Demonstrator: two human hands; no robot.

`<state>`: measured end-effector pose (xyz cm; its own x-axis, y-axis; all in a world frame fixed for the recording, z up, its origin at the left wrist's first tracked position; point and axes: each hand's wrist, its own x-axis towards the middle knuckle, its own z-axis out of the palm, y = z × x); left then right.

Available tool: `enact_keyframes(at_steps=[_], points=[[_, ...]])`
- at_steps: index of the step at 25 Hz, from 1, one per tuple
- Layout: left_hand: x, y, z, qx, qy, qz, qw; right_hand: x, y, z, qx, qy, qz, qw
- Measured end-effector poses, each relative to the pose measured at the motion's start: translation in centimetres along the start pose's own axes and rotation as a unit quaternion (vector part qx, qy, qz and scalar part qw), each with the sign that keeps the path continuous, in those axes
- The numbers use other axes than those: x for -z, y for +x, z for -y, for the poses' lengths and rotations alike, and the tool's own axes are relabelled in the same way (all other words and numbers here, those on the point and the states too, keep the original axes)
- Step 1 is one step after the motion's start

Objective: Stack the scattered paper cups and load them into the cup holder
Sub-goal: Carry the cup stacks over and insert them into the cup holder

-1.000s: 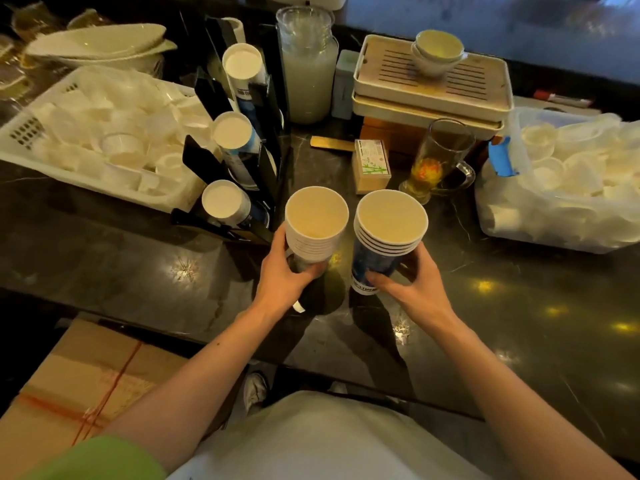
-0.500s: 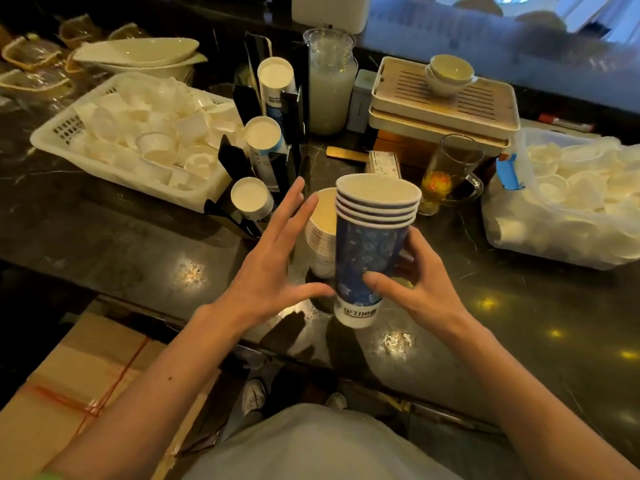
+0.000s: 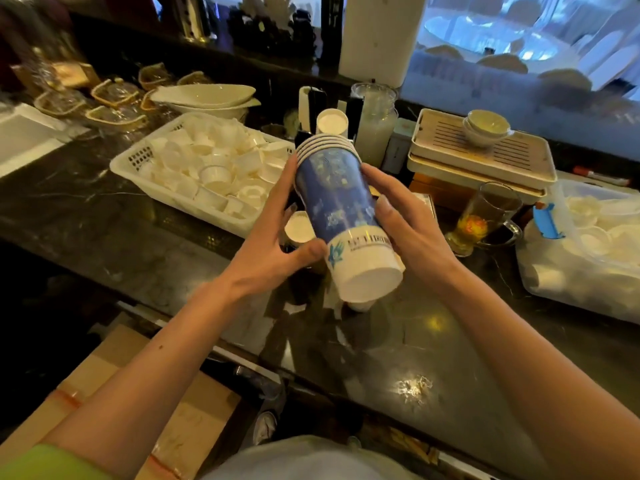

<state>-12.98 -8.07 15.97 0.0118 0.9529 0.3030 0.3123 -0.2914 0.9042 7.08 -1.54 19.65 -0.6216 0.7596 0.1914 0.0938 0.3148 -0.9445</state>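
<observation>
Stack of blue printed paper cups with white bases (image 3: pixel 341 216) is held in the air over the dark marble table (image 3: pixel 104 209), tilted so the rims face far-left and the white base faces near-right. Half a second ago it was upright in the right hand alone, with the left hand spread beside it; now both are on it.

Left hand (image 3: pixel 273 233) is wrapped on the left wall, thumb under near the base. Right hand (image 3: pixel 405 226) is clamped on the right wall. Grip of both hands is closed on the stack.

About five rims are counted at the top. The second, white-looking stack seen a second ago is not visible now; it is probably hidden behind the hands, cannot be confirmed.

Black multi-slot cup holder (image 3: pixel 311 102) stands just behind the stack, far side, with round white cup bases (image 3: pixel 331 121) showing in its slots; another base (image 3: pixel 299 226) shows lower, between the hands.

Reading: stacking for this batch looks finished, and the tilt suggests rims-first insertion into a slot is being lined up. Which slot is free cannot be told from here.

Nearby: white plastic basket of small white cups (image 3: pixel 138 157) at left, glass mug of amber tea (image 3: pixel 485 220) at right. Mug is close enough to be a knock risk.
</observation>
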Motion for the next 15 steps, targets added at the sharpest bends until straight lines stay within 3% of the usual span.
enact_keyframes(at_steps=[4,7,9,13,15], points=[[1.8,1.5,-0.9,0.005,-0.055,-0.046,0.997,0.5,3.2,0.4,-0.028,0.104,0.058,0.992],[3.1,4.0,-1.7,0.025,-0.032,-0.081,0.996,0.9,5.5,1.3,-0.057,0.145,0.061,0.986],[3.9,6.2,-1.8,0.048,-0.006,-0.106,0.993,1.0,6.8,2.1,-0.060,0.107,0.051,0.991],[4.6,9.5,-2.8,0.070,-0.040,-0.069,0.994,1.1,9.5,3.1,-0.074,-0.041,0.003,0.996],[4.6,10.8,-3.3,0.088,-0.057,-0.051,0.993,0.8,10.7,3.5,-0.108,-0.043,-0.040,0.992]])
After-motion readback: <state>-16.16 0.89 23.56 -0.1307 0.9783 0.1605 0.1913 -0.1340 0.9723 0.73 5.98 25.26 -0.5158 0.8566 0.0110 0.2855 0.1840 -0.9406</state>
